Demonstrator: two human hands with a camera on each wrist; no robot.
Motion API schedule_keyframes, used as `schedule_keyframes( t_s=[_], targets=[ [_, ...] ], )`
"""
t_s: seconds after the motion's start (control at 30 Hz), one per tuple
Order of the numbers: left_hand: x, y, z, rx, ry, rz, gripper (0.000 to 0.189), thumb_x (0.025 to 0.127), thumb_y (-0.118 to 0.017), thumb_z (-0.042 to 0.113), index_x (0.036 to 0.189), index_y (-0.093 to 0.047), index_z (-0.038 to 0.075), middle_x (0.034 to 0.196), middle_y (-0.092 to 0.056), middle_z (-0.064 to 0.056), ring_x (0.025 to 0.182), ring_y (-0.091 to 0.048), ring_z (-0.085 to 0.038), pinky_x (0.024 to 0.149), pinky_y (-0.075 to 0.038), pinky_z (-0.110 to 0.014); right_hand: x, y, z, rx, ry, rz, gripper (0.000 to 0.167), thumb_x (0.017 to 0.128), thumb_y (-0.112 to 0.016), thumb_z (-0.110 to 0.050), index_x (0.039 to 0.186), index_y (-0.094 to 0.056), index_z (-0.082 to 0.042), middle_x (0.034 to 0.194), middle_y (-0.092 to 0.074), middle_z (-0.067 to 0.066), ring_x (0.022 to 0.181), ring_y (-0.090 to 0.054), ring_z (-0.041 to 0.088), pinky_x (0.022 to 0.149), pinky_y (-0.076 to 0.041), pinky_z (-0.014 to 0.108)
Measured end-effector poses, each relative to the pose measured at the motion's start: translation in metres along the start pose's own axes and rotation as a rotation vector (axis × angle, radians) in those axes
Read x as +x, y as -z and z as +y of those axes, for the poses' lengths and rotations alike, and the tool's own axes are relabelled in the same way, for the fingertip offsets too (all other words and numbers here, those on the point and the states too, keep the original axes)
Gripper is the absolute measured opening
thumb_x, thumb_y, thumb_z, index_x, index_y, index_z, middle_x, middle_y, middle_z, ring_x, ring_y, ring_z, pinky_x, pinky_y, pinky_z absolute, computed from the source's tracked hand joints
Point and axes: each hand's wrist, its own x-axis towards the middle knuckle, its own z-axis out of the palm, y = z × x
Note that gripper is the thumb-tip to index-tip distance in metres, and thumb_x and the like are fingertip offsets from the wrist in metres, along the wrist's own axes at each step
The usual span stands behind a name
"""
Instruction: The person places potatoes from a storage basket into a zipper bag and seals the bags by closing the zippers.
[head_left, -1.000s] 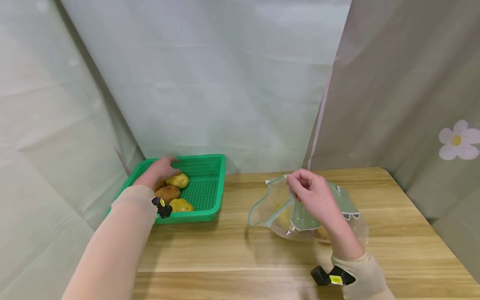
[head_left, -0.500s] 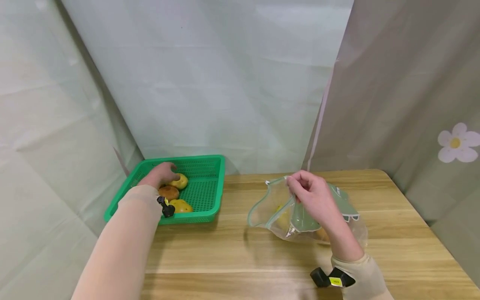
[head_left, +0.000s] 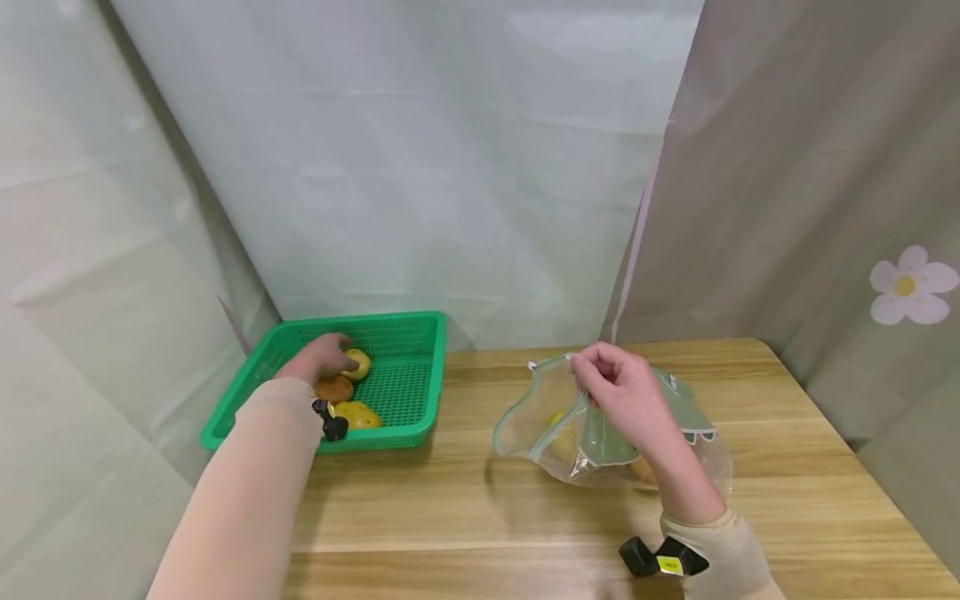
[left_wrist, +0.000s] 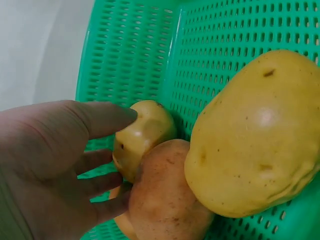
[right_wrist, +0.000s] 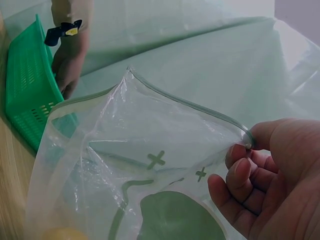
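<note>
In the green basket [head_left: 438, 367], my left hand [head_left: 318, 357] is at a yellow potato [left_wrist: 150, 127]. The thumb lies across this potato's upper side, and the other fingers meet its left edge. Beside it sit a brownish potato [left_wrist: 170, 195] and a large yellow potato [left_wrist: 260, 135]; part of another shows underneath. My right hand [head_left: 618, 387] pinches the rim of a clear zip bag [right_wrist: 165, 125] with green printing between thumb and fingers. The bag's mouth gapes to the left. Inside it, a yellow thing [head_left: 562, 433] and a brownish one [head_left: 643, 471] show through the plastic.
Both stand on a wooden table [head_left: 450, 517], the basket at the back left and the bag to its right. Pale cloth [head_left: 465, 167] hangs behind and at the left. A grey-brown cloth [head_left: 787, 192] with a flower print hangs at the right.
My left hand has lowered from above the potatoes, and its thumb has come onto the yellow potato. The right hand keeps its pinch on the bag, which has stayed in place.
</note>
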Motion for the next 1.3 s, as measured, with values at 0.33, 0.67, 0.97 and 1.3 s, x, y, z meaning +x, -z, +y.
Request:
schedule_keyframes(
  t_s=[0.33,0.67,0.97,1.3],
  targets=[
    [-0.002,-0.002,0.003,0.034,0.022,0.018,0.068,0.106,-0.067,0.012,0.16,-0.038,-0.017,0.161,-0.033,-0.046,0.147,-0.037,-0.061,0.119,-0.039,-0.069,-0.002,0.003,0.0,-0.003,-0.004,0.001,0.029,0.112,-0.069,-0.027,0.096,-0.069,-0.003,0.071,-0.06,0.008,0.064,-0.056,0.023,0.057,-0.045,0.028],
    [0.0,-0.008,0.002,-0.075,0.048,-0.059,0.067,0.106,-0.071,0.012,0.159,-0.039,-0.013,0.153,-0.043,-0.043,0.136,-0.05,-0.055,0.107,-0.052,-0.061,-0.002,0.004,0.001,-0.007,-0.004,0.001,0.029,0.112,-0.07,-0.028,0.095,-0.07,-0.005,0.071,-0.06,0.007,0.063,-0.056,0.021,0.057,-0.045,0.028],
    [-0.004,-0.013,0.009,-0.203,0.083,-0.11,0.073,0.106,-0.071,0.01,0.164,-0.032,-0.011,0.144,-0.048,-0.042,0.105,-0.071,-0.044,0.082,-0.065,-0.048,-0.002,0.005,0.001,-0.013,0.001,0.004,0.029,0.112,-0.07,-0.028,0.096,-0.07,-0.004,0.071,-0.06,0.006,0.065,-0.057,0.024,0.058,-0.046,0.028],
    [-0.003,-0.017,0.012,-0.196,0.063,-0.1,0.068,0.107,-0.07,0.009,0.161,-0.035,-0.01,0.137,-0.051,-0.04,0.086,-0.074,-0.039,0.072,-0.067,-0.044,-0.001,0.005,0.003,-0.013,-0.003,0.01,0.026,0.111,-0.071,-0.026,0.097,-0.071,-0.004,0.072,-0.061,0.005,0.065,-0.057,0.02,0.057,-0.046,0.028]
  ],
)
